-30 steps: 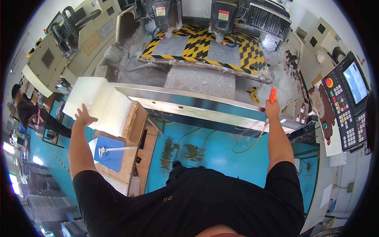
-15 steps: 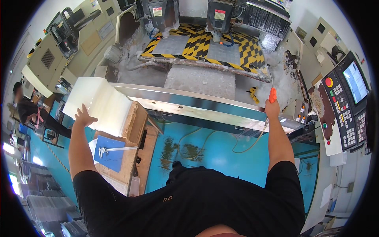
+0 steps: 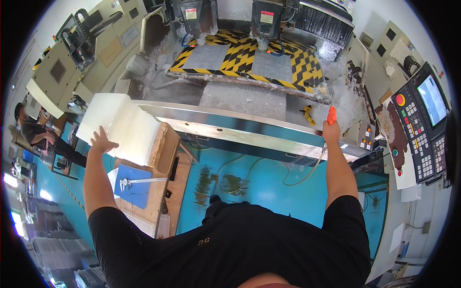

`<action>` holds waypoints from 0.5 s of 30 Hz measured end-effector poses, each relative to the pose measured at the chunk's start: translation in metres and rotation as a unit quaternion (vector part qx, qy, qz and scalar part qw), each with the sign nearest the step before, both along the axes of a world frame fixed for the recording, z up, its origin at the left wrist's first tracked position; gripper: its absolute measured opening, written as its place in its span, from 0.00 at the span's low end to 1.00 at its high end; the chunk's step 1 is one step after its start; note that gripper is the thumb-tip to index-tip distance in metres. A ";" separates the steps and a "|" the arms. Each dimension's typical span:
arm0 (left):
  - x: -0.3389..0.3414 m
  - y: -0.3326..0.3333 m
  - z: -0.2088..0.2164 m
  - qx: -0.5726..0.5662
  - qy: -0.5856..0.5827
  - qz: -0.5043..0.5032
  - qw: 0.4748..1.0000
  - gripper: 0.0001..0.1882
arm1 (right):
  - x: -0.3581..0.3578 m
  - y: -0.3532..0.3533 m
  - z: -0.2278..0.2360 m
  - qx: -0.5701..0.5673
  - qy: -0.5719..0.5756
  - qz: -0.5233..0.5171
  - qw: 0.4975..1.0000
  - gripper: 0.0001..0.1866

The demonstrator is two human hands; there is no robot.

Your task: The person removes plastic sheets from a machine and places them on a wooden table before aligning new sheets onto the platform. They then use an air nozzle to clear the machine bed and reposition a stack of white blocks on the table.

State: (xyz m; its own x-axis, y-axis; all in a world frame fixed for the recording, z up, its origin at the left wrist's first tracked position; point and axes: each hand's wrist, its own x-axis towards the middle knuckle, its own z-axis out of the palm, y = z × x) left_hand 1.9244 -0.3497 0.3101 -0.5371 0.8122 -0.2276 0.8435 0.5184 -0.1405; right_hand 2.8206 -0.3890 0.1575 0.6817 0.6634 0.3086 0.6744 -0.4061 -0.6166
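Note:
My left hand [image 3: 102, 143] rests with spread fingers on a stack of translucent white sheets [image 3: 134, 129] atop a wooden cart. In my right hand [image 3: 331, 133] is an orange air blow gun [image 3: 332, 115]; its thin nozzle points up and away, towards the machine bed's right front corner. A yellowish hose [image 3: 307, 177] runs down from it. Beyond the machine's front rail lies the bed [image 3: 235, 58], covered with yellow-and-black striped tape around two grey plates. Two spindle heads [image 3: 268, 19] hang over it. White debris surrounds the bed.
Metal calipers [image 3: 144, 181] lie on a blue board [image 3: 133, 194] on the wooden cart [image 3: 161, 189]. A control panel [image 3: 422, 122] with a screen and buttons stands at the right. Another person [image 3: 36, 132] stands at the far left. Hose loops cross the blue floor [image 3: 264, 192].
The striped bed has shifted slightly nearer to me. The person at the far left has changed posture, head and arms moved. Both my hands have stayed in place.

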 end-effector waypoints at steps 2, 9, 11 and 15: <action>0.000 0.000 0.000 0.002 0.004 -0.003 1.000 0.69 | 0.000 -0.001 0.002 -0.005 0.000 -0.002 1.000 0.19; 0.001 0.000 0.002 0.001 -0.006 0.001 1.000 0.69 | -0.011 -0.006 0.018 -0.035 0.059 -0.008 0.998 0.20; 0.001 0.000 0.001 -0.001 -0.007 0.002 1.000 0.69 | -0.013 -0.007 0.020 -0.030 0.058 -0.005 0.998 0.20; -0.003 0.001 -0.001 0.004 0.000 -0.001 1.000 0.69 | -0.011 -0.005 0.020 -0.041 0.057 -0.011 0.997 0.20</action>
